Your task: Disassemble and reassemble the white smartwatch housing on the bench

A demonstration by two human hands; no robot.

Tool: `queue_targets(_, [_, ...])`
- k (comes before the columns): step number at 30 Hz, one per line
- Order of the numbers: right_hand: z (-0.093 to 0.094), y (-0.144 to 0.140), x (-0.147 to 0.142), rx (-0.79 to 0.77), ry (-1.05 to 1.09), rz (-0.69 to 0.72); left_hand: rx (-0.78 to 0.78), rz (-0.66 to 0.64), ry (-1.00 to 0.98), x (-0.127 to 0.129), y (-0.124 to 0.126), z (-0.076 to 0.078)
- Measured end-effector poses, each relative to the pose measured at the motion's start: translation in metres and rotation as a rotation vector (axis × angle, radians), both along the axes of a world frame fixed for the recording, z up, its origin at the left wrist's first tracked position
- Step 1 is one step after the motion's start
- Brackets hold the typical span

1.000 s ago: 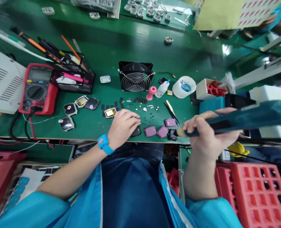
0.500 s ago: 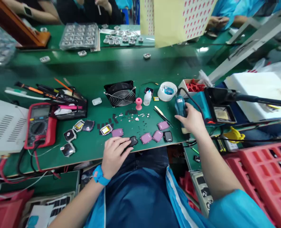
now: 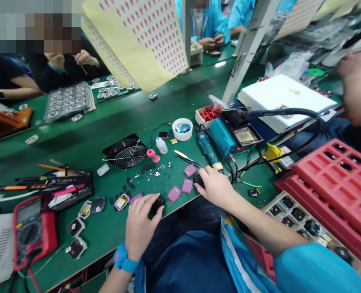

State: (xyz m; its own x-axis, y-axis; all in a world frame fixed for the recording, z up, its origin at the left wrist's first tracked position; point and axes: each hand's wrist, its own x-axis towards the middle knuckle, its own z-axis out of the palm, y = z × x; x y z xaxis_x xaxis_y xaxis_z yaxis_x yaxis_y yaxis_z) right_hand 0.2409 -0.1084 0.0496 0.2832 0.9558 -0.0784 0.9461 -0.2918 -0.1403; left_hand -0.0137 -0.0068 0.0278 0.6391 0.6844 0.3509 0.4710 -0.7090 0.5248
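Note:
At the front edge of the green bench, my left hand (image 3: 141,217) has thumb and fingers curled round a black watch case (image 3: 157,202). My right hand (image 3: 215,188) grips a second black watch case (image 3: 198,180), which its fingers partly cover. Between the hands lie purple watch cases (image 3: 174,194), with another purple case (image 3: 135,198) beside my left fingers. A teal electric screwdriver (image 3: 207,147) rests just beyond my right hand. Tweezers (image 3: 188,158) lie to its left. Left of my left hand is an opened watch body (image 3: 121,202) with a yellow battery in it.
A fan (image 3: 128,154), a white bottle (image 3: 161,145) and a white round tub (image 3: 182,129) stand behind small scattered parts. A red multimeter (image 3: 34,228) is at left. A soldering station (image 3: 233,134) and red trays (image 3: 339,179) fill the right. Other people sit across and at right.
My right hand has left the electric screwdriver, now lying on the bench, and moved to a black watch case. My left hand stays with its black case. The view has swung right.

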Motion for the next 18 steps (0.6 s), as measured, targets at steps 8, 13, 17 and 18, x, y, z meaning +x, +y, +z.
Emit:
queue_targets(8, [0.002,0.000,0.005,-0.038,0.085,-0.002,-1.377,0.366,-0.802,0.034,0.007,0.036])
queue_targets(13, [0.008,0.020,0.019,0.115,0.008,0.196,-1.174,0.142,-0.553,0.040,0.004,0.037])
queue_targets(17, [0.014,0.043,0.030,0.105,-0.080,0.509,-0.350,0.018,-0.042,0.039,-0.001,0.022])
queue_targets(18, [0.014,0.046,0.032,0.089,-0.082,0.562,-0.190,-0.012,0.069,0.039,-0.003,0.019])
